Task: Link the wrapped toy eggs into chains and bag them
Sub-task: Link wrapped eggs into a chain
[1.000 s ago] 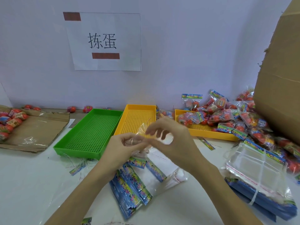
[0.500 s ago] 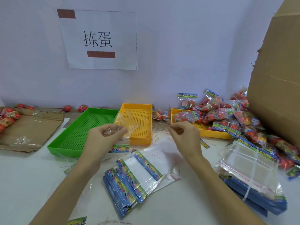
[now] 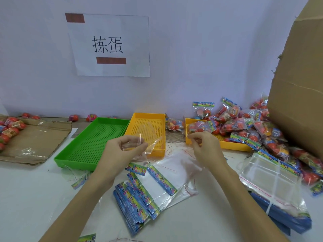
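My left hand (image 3: 125,147) fingers pinch a clear bag (image 3: 150,137), mid-frame, over the yellow tray (image 3: 148,117). Right hand (image 3: 203,145) fingers curled, tips pinched; can't tell what they grip. Bagged eggs (image 3: 244,123) piled at right, so some done. Loose wrapped eggs (image 3: 10,128) far left remain, empty bags (image 3: 148,194) stacked bottom center.

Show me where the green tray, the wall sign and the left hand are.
green tray (image 3: 97,137): head view, on its perforated floor.
wall sign (image 3: 108,45): head view, on the printed characters.
left hand (image 3: 122,151): head view, on the back of the hand.
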### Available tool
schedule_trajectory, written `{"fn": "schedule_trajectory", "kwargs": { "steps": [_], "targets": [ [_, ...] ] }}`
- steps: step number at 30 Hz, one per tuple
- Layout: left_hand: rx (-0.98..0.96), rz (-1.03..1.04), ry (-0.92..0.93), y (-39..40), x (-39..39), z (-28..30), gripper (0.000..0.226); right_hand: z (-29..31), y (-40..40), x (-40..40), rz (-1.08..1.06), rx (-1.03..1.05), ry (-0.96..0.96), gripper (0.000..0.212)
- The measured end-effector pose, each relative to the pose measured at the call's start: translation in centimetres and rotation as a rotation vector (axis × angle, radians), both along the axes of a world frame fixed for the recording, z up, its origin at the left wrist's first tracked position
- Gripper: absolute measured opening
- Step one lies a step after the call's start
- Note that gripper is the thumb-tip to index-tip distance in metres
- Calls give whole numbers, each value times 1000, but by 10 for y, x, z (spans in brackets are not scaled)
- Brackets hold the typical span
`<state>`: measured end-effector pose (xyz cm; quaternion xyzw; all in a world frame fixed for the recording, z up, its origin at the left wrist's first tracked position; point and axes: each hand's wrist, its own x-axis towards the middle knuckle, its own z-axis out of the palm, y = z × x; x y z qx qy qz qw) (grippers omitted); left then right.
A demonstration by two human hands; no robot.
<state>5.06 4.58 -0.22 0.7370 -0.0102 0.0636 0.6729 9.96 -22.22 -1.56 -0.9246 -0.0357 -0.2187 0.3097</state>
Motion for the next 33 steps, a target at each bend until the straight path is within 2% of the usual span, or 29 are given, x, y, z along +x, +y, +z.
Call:
{"fn": "schedule_trajectory", "kwargs": {
  "steps": [6, 9, 12, 15, 18, 21, 23, 27, 31, 33],
  "targets": [
    [22, -24, -17, -5, -2, 0, 20, 4, -4, -5, 39, -6, 67, 49],
    [19, -35, -23, -4, -2, 0, 19, 5, -7, -2, -88, 87, 116, 49],
    [33, -43, -19, -4, -2, 0, 20, 10, -15, -2, -211, 449, 171, 53],
    [54, -43, -20, -4, -1, -1, 20, 16, -20, -3, -225, 925, 116, 54],
    [48, -48, -23, -4, -1, -2, 20, 23, -22, -5, -143, 1339, 43, 47],
    [34, -61, -18, -4, 0, -3, 21, 26, -22, -8, 29, 1525, 56, 46],
    [29, -70, -18, -5, 0, -3, 23, 28, -15, -10, 130, 1484, 139, 46],
    [-23, -119, -39, -10, -3, -3, 26, 29, 11, -20, 330, 1016, 119, 39],
    [-4, -177, -86, -10, -3, -4, 32, 29, 32, -29, 526, 596, 24, 15],
    [13, -207, -107, -11, -4, -4, 34, 29, 38, -31, 554, 471, 25, 20]
  ]
}}
